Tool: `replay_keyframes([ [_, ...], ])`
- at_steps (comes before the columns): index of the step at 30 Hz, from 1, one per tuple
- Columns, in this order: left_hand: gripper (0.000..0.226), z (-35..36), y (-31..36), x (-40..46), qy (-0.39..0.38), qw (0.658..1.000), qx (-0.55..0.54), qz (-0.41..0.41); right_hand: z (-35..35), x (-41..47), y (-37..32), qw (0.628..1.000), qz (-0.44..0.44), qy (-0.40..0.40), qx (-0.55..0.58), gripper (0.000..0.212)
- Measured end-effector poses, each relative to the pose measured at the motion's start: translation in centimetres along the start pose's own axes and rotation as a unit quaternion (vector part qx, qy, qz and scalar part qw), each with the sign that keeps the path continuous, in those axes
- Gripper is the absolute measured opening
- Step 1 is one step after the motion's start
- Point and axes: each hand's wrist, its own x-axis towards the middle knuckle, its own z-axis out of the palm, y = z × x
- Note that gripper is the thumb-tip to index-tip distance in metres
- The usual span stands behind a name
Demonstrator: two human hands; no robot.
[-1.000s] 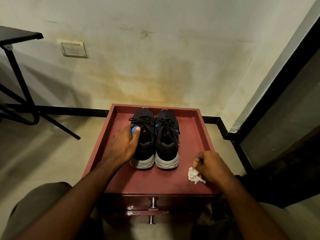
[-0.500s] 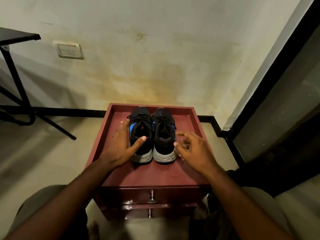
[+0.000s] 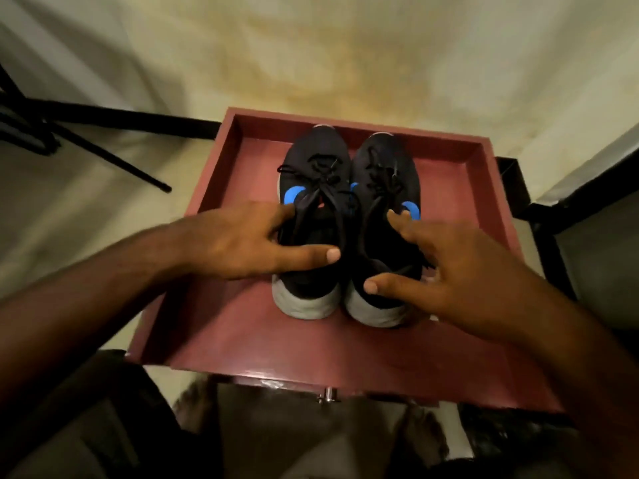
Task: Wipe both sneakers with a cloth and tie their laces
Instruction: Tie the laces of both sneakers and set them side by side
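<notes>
Left hand [image 3: 238, 243] on left sneaker [image 3: 313, 188], logos unreadable

No text, label or brand can be read on anything here.

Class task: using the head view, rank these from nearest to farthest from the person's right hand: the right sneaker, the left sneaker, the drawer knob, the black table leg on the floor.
From the right hand:
1. Right sneaker: under the hand's fingers, touching.
2. Left sneaker: next over, under the left hand.
3. Drawer knob: below, at the cabinet's front.
4. Black table leg: far left, on the floor.
</notes>
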Motion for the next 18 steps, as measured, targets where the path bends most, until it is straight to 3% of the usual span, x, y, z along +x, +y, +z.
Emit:
replay_keyframes([
  [5, 0.086, -0.2, 0.0, 0.4, -0.033, 0.999, -0.006, -0.038, 0.1, 0.5, -0.1, 0.998, 0.020, -0.021, 0.053, 0.102],
  [12, 0.106, -0.1, 2.4, -0.4, -0.050, 0.979, -0.159, -0.116, 1.1, -0.5, -2.0, 0.985, 0.090, -0.101, 0.105, 0.101],
  [18, 0.086, -0.3, 4.8, -1.7, 0.008, 0.972, -0.129, -0.195, 0.3, 0.8, -3.4, 0.974, 0.138, -0.151, 0.099, 0.105],
])
